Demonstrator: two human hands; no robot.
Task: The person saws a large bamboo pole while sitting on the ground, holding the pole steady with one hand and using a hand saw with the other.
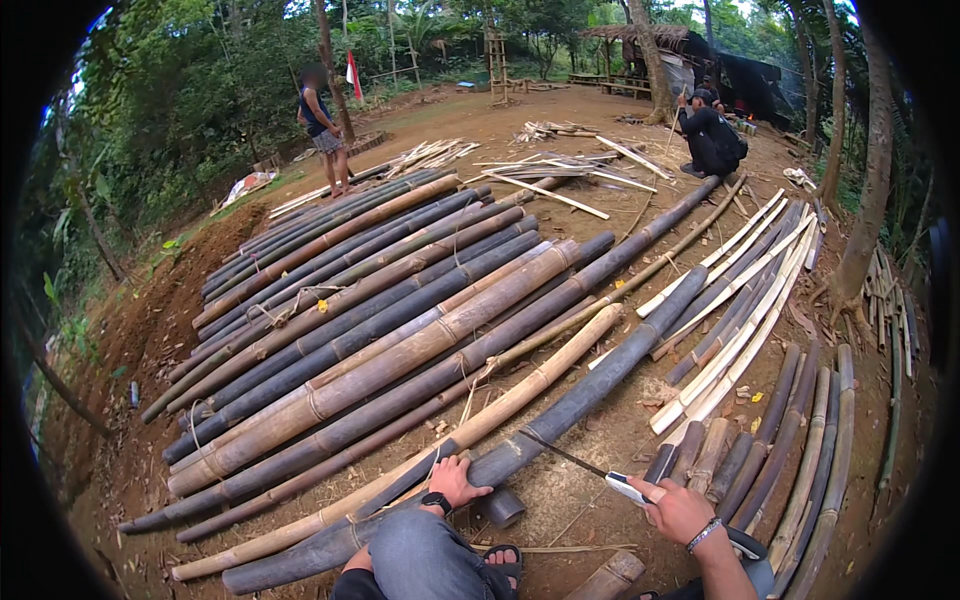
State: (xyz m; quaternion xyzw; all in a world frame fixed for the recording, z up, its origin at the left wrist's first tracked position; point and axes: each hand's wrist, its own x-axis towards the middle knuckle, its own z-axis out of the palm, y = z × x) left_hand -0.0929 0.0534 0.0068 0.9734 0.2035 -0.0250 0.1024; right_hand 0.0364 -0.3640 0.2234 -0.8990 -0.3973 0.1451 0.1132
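Note:
A long dark bamboo pole (600,385) runs diagonally in front of me, passing beneath my bent left knee. My left hand (455,483) is laid over this pole and grips it near the knee, with a black watch on the wrist. In my right hand (680,510) is the pale handle of a handsaw (570,457), the fingers closed round it. The thin saw blade reaches left, its tip end at the pole's upper surface, right of my left hand. A short dark bamboo piece (503,507) lies under the pole.
Left of me is a big stack of bamboo poles (370,300). Pale split strips (745,330) and shorter bamboo lengths (790,430) lie to the right. A person in black (708,135) squats far right; another person (322,130) stands far left. Trees edge the dirt ground.

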